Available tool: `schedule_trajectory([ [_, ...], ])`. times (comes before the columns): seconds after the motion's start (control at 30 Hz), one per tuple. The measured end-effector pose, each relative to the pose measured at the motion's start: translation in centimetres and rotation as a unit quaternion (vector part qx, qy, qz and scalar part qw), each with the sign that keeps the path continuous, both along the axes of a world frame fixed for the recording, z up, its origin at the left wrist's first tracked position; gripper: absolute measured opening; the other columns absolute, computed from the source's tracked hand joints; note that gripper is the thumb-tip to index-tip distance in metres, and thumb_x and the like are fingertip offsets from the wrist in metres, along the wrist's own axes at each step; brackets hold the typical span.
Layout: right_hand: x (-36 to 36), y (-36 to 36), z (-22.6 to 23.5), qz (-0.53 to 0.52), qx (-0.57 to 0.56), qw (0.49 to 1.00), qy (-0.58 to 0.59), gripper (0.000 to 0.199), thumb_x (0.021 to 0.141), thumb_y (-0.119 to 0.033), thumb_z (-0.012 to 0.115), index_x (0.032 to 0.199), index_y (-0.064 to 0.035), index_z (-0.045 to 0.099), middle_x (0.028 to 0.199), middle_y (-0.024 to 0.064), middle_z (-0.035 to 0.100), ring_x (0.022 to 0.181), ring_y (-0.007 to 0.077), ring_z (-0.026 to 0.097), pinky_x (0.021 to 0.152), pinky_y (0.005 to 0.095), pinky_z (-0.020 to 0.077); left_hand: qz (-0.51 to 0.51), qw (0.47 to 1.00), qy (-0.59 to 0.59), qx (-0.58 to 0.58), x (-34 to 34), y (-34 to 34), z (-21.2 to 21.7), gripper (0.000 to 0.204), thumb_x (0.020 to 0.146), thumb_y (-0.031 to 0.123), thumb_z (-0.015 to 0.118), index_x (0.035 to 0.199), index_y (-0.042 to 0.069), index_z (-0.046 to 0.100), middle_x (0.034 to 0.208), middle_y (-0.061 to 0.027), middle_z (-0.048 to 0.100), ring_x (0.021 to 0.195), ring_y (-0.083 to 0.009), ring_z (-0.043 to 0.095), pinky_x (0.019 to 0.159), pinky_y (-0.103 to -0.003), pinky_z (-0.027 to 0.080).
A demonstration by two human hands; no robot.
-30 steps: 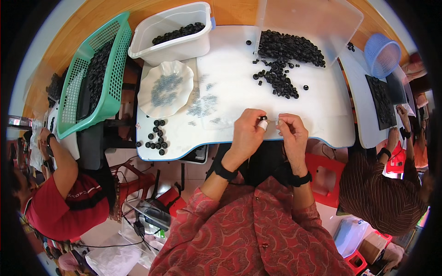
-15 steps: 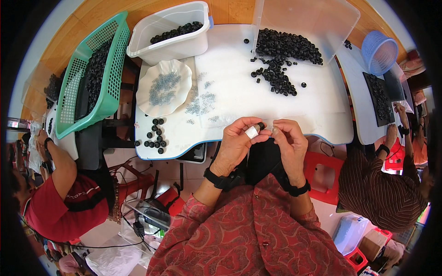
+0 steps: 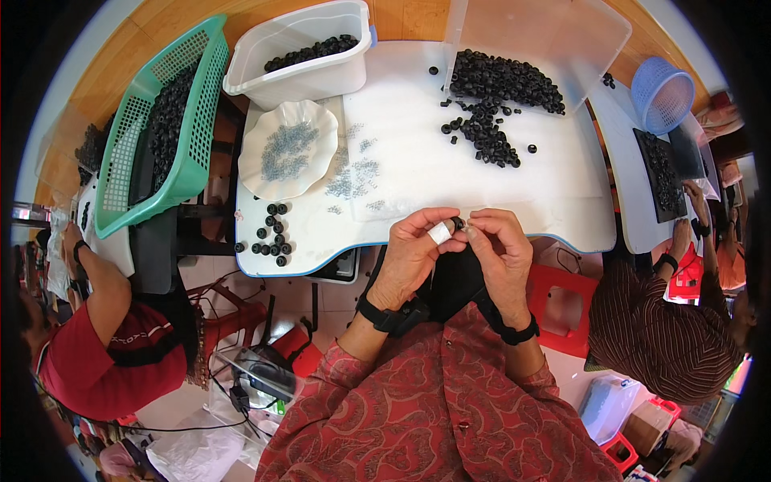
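The gap between the hands has closed: half a second ago the right hand (image 3: 503, 249) was a little apart from the black round piece (image 3: 458, 223), and now its fingertips meet it — so both hands appear to be working on one small part. The left hand (image 3: 411, 255), a white wrap (image 3: 439, 233) on one finger, has its grip pinching that piece between thumb and finger. The right grip is pressed together beside it; what it pinches is too small to tell.

The piece is held up at the near edge of the worktop (image 3: 418, 181), over the lap. White surface lies open beyond the hands, between the scalloped dish (image 3: 251, 173) and the black heap (image 3: 502, 84) — room to reach either side.
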State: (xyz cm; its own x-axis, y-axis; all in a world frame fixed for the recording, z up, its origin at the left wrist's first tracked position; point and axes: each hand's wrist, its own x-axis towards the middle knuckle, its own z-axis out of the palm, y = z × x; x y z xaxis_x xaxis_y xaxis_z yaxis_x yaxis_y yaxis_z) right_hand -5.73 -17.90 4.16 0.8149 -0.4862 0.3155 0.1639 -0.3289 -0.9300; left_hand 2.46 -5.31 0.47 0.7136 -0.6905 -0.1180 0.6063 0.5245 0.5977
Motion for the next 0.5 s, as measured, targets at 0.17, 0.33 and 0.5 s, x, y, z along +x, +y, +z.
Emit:
schedule_trajectory([
  [0.17, 0.08, -0.05, 0.27, 0.001, -0.024, 1.0, 0.011, 0.01, 0.086, 0.003, 0.066, 0.096, 0.0009, 0.067, 0.101, 0.0101, 0.062, 0.082, 0.013, 0.065, 0.069, 0.0239, 0.053, 0.004, 1.0, -0.012, 0.011, 0.05, 0.21, -0.03, 0.022, 0.093, 0.002, 0.06, 0.114, -0.003, 0.063, 0.095, -0.0084, 0.066, 0.087, -0.0169, 0.067, 0.076, -0.029, 0.059],
  [0.33, 0.1, -0.16, 0.53, 0.027, -0.007, 0.999, 0.031, 0.009, 0.085, 0.004, 0.066, 0.094, 0.0016, 0.067, 0.095, 0.0078, 0.063, 0.08, 0.0126, 0.065, 0.068, 0.0241, 0.0529, 0.006, 0.999, -0.024, 0.022, 0.12, 0.33, -0.53, 0.023, 0.092, 0.003, 0.062, 0.113, -0.004, 0.063, 0.098, -0.0099, 0.066, 0.086, -0.0169, 0.066, 0.075, -0.028, 0.058],
  [0.5, -0.07, -0.66, 0.37, 0.051, 0.029, 0.997, 0.05, 0.007, 0.085, 0.003, 0.068, 0.091, 0.0011, 0.066, 0.092, 0.0066, 0.063, 0.079, 0.0118, 0.065, 0.069, 0.0237, 0.0524, -0.011, 0.998, -0.055, 0.041, 0.24, 0.72, -0.58, 0.021, 0.09, 0.002, 0.063, 0.11, -0.004, 0.065, 0.097, -0.0114, 0.067, 0.083, -0.0174, 0.067, 0.073, -0.028, 0.058],
])
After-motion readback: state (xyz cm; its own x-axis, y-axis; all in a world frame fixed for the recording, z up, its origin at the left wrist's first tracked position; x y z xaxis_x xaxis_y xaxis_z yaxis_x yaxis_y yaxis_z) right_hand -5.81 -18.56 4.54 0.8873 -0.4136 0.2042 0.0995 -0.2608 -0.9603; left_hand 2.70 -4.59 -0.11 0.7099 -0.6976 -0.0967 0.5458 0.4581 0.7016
